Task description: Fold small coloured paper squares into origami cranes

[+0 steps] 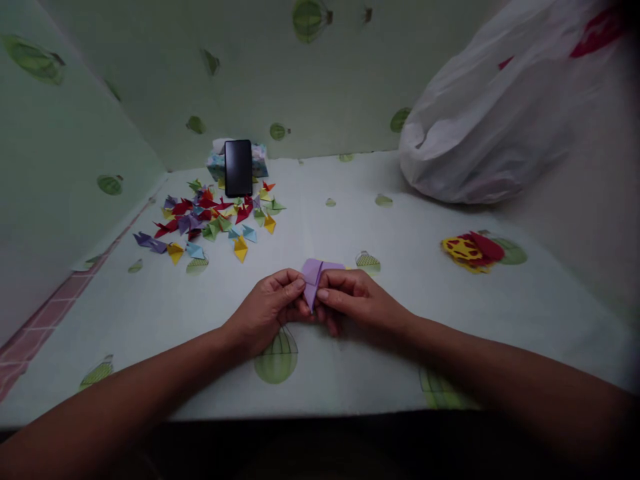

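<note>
A partly folded sheet of purple origami paper (313, 272) is held between my two hands, over the near middle of the table. It has a narrow point toward me and a wider flap reaching to the right. My left hand (274, 303) pinches its left edge between thumb and fingers. On the other side, my right hand (353, 297) grips the paper with the thumb on top, close to the lower point. A small bit of yellow shows behind the paper by my right fingers; I cannot make out what it is.
Several small folded paper pieces (215, 223) in many colours lie heaped at the back left. Behind them a black phone (239, 168) leans on a tissue box (259, 160). Yellow and red paper cut-outs (465, 250) lie at right, below a large white plastic bag (465, 147).
</note>
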The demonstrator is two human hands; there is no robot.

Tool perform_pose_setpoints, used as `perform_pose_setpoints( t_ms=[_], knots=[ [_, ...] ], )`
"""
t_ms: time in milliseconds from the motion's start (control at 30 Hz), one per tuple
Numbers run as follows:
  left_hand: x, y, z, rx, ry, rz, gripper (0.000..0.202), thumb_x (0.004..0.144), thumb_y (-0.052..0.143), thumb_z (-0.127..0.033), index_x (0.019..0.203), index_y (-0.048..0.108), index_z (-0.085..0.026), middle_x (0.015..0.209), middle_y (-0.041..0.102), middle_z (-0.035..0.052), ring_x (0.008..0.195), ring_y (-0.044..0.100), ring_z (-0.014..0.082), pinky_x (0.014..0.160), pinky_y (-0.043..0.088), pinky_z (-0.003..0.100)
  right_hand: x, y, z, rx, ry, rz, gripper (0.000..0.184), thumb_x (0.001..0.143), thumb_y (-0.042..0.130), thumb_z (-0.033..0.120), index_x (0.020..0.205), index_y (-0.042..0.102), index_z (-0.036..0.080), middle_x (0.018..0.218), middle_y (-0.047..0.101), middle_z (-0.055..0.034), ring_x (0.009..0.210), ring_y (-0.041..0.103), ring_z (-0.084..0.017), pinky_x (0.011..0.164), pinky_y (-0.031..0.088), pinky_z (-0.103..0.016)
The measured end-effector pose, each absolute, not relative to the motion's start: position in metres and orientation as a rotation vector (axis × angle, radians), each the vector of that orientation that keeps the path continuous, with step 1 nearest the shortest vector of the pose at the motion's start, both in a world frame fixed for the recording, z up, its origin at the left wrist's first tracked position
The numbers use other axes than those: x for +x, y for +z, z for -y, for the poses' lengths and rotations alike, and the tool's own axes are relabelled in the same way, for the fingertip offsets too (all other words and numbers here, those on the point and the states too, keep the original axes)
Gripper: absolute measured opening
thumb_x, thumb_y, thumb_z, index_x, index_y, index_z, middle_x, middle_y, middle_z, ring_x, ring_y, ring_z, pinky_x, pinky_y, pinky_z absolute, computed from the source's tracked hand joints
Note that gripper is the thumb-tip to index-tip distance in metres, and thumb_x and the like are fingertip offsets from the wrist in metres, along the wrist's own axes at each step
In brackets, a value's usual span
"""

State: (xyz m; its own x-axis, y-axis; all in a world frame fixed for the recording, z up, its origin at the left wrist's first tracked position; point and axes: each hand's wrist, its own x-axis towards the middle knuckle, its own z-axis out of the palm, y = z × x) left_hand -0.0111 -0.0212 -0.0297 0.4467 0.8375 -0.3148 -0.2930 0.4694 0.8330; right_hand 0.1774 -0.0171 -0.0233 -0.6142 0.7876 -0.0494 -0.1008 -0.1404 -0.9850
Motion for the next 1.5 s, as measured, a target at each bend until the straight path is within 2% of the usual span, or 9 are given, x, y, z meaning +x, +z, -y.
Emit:
perform_pose_setpoints(
  t_ms=[333, 767, 1267, 1500],
  knots=[
    [-0.0112, -0.0304, 0.0212, 0.92, 0.903, -0.923, 0.022, 0.083, 0.073, -0.032, 0.079, 0.059, -0.015, 0.063, 0.067, -0.0002, 0.062, 0.063, 0.0095, 0.066, 0.053, 0.02, 0.1768, -0.0174, 0.0194, -0.973, 1.655, 1.601, 0.016, 0.089, 0.057, 0.025, 0.076, 0.055, 0.016, 0.064, 0.058, 0.0025, 0.047, 0.054, -0.008, 0.046, 0.042, -0.021],
    [-0.0114, -0.0299, 0.0204, 0.771, 0.808, -0.802, 0.022, 0.085, 0.072, -0.031, 0.079, 0.06, -0.013, 0.06, 0.062, -0.0008, 0.062, 0.064, 0.0113, 0.068, 0.055, 0.024, 0.1756, -0.0221, 0.0192, -0.777, 1.769, 1.542, 0.024, 0.094, 0.058, 0.036, 0.08, 0.057, 0.016, 0.068, 0.06, 0.0024, 0.046, 0.052, -0.006, 0.045, 0.043, -0.019],
    [-0.0114, -0.0301, 0.0197, 0.787, 0.806, -0.805, 0.024, 0.085, 0.071, -0.032, 0.078, 0.059, -0.013, 0.061, 0.063, -0.0002, 0.062, 0.064, 0.0119, 0.067, 0.054, 0.024, 0.1755, -0.0202, 0.0185, -0.754, 1.768, 1.553, 0.021, 0.093, 0.056, 0.032, 0.08, 0.057, 0.015, 0.068, 0.059, 0.0024, 0.048, 0.054, -0.006, 0.047, 0.044, -0.019],
    [-0.0095, -0.0285, 0.0234, 0.869, 0.881, -0.899, 0.021, 0.085, 0.07, -0.032, 0.079, 0.059, -0.015, 0.063, 0.065, -0.0005, 0.062, 0.063, 0.0113, 0.069, 0.054, 0.026, 0.1763, -0.0178, 0.0196, -0.909, 1.704, 1.583, 0.017, 0.092, 0.056, 0.027, 0.077, 0.054, 0.017, 0.067, 0.059, 0.0023, 0.047, 0.053, -0.007, 0.046, 0.042, -0.02]
  ],
)
